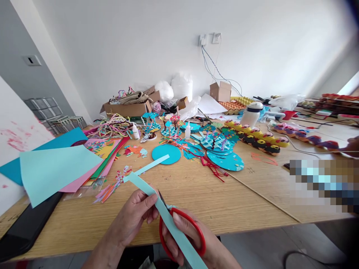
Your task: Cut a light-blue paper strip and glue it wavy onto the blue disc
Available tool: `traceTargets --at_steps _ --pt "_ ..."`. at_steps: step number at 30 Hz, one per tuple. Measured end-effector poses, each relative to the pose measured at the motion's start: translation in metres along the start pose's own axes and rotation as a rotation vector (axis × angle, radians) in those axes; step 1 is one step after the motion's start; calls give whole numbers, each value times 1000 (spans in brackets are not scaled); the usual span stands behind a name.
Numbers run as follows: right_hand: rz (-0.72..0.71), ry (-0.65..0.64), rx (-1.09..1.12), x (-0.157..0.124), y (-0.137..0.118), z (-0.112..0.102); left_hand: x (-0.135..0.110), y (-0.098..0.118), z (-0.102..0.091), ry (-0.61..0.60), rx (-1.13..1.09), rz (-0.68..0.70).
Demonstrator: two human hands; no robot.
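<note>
My left hand (131, 213) pinches a long light-turquoise paper strip (175, 229) between thumb and fingers. The strip slants from the upper left down toward the bottom edge, passing over the scissors. In my right hand (209, 239) are scissors with red handles (202, 239); fingers and thumb sit in the loops, and the dark blades lie beside the strip, partly hidden by it. Whether the blades touch the paper I cannot tell. Beyond my left hand, another turquoise strip (153, 166) lies partly across a round blue disc (172, 151).
Coloured sheets (58, 168) lie on the left over a black tray-like object (30, 228). Paper scraps, glue bottles (136, 131) and blue disc crafts (227, 158) spread across the middle. A thin stick (263, 198) runs to the front edge. Another person's hand (352, 146) shows at far right.
</note>
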State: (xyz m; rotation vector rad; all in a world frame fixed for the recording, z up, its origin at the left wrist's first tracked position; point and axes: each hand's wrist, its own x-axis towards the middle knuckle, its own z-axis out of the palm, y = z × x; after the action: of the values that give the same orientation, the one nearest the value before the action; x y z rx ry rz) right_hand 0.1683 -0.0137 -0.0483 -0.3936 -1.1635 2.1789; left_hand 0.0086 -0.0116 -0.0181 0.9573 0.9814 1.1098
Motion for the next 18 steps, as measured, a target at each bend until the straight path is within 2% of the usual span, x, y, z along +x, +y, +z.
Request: traceTargets --at_steps 14,18 --pt "-49 24 50 1 2 2 2 0 -2 -18 5 -2" --pt "-32 102 64 0 3 1 2 -1 -4 -6 -5 -15"
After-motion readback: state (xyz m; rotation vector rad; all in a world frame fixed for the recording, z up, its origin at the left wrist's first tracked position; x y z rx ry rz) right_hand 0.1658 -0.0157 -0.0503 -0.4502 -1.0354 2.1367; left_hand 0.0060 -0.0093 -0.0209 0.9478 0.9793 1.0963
